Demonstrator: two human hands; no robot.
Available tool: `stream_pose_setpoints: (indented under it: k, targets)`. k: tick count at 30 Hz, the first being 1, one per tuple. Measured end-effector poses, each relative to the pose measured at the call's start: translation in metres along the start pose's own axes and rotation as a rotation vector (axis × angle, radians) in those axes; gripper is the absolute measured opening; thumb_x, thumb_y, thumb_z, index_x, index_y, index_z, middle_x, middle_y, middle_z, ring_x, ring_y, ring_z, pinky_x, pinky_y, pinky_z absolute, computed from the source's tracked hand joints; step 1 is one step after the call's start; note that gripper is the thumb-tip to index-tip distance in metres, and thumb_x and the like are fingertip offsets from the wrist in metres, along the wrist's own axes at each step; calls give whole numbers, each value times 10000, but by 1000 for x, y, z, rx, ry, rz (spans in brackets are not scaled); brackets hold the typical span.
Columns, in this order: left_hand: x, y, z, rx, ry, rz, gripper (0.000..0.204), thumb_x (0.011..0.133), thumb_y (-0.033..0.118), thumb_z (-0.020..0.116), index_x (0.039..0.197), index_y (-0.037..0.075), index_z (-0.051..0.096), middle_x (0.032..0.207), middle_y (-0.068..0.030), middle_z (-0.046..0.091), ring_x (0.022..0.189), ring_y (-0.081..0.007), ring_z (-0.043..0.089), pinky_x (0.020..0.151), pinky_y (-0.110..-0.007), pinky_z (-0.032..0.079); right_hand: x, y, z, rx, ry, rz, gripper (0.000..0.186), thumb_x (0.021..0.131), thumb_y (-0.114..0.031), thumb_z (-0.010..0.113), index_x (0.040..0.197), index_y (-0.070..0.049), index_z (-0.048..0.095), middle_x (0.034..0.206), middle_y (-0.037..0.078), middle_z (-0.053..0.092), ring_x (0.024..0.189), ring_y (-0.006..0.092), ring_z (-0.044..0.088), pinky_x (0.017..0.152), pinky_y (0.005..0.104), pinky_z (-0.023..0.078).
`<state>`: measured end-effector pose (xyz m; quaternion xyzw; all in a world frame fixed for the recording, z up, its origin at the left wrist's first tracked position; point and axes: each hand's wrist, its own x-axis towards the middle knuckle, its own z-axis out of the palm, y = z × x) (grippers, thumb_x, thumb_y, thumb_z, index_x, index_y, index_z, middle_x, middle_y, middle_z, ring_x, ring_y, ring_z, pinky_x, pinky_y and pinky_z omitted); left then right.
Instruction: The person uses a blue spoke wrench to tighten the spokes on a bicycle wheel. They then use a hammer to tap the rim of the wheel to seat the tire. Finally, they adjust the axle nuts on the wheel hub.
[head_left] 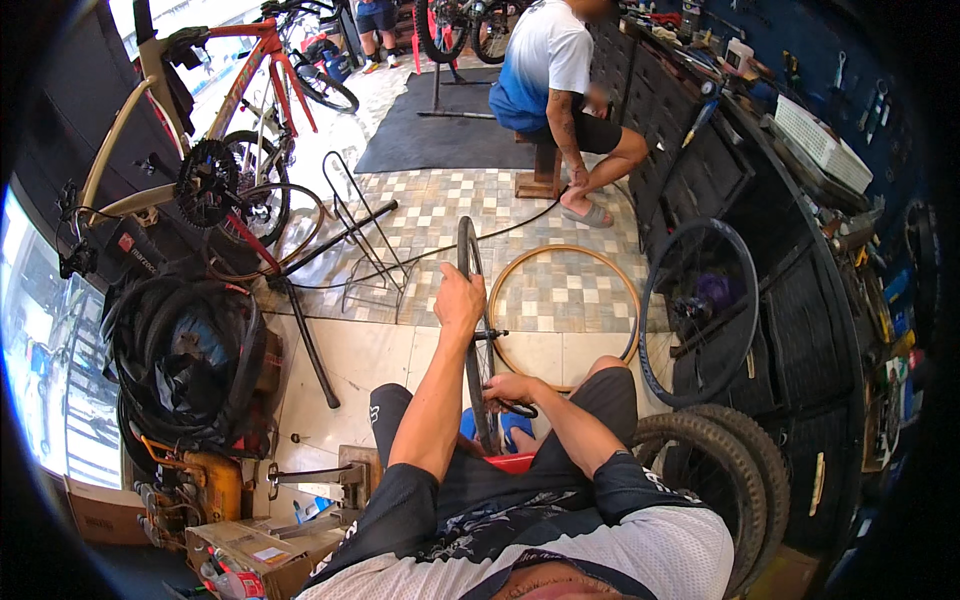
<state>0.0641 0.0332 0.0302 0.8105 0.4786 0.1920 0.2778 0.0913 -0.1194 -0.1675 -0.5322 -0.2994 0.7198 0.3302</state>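
A bicycle wheel [473, 368] stands upright between my knees, seen almost edge-on, with its hub axle sticking out to the right. My left hand [460, 298] is closed around its upper rim. Lower down, my right hand [511, 388] is closed beside the spokes at the wheel's right side. A black curved piece [522, 409] shows under the right fingers; its kind is unclear. Just beyond the wheel, a thin tan hoop [565, 250], a tire or rim, lies flat on the floor.
Another wheel [652, 300] leans against the dark drawers [705, 185] on the right, above knobby tires [700, 490]. Black tires [135, 385] are piled left, near a bike stand [318, 350] and an orange bike frame [245, 75]. A person [545, 65] sits ahead; a hose [510, 228] crosses the floor.
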Motion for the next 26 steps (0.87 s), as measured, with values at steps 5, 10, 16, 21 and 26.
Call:
stream_pose_setpoints:
  k: [5,10,16,21,26]
  targets:
    - [-1,0,1,-1,21,24,482,954,339,614,1189,-36,424,1034,-345,691,959,-543,681,874,-621,516,5,-6,0,-287,4,44,246,916,-266,714,821,-39,717,680,41,644,566,160,616,503,307,482]
    - [1,-9,5,9,84,51,488,957,348,614,1176,-49,433,936,-357,696,899,-536,683,824,-604,532,-3,-13,1,-186,-56,35,228,912,-238,738,821,-34,689,670,41,620,567,144,604,512,286,473]
    - [3,-7,12,13,72,59,489,968,360,608,1171,-46,428,930,-349,700,895,-537,686,816,-607,533,-12,-6,-4,102,-56,-3,177,918,-161,757,1017,-28,693,798,66,688,612,146,626,540,264,478]
    - [3,-4,11,16,35,26,484,965,358,611,1188,-30,428,942,-356,696,903,-543,685,825,-615,529,-4,5,-5,181,-105,-18,206,898,-172,774,1020,-20,707,808,73,702,609,144,627,533,258,475]
    - [1,1,5,5,-15,-9,467,963,371,606,1176,-5,429,1090,-336,692,968,-533,693,895,-623,516,-4,4,-5,139,-61,9,273,879,-214,794,1058,-17,733,815,83,720,594,149,632,507,249,456]
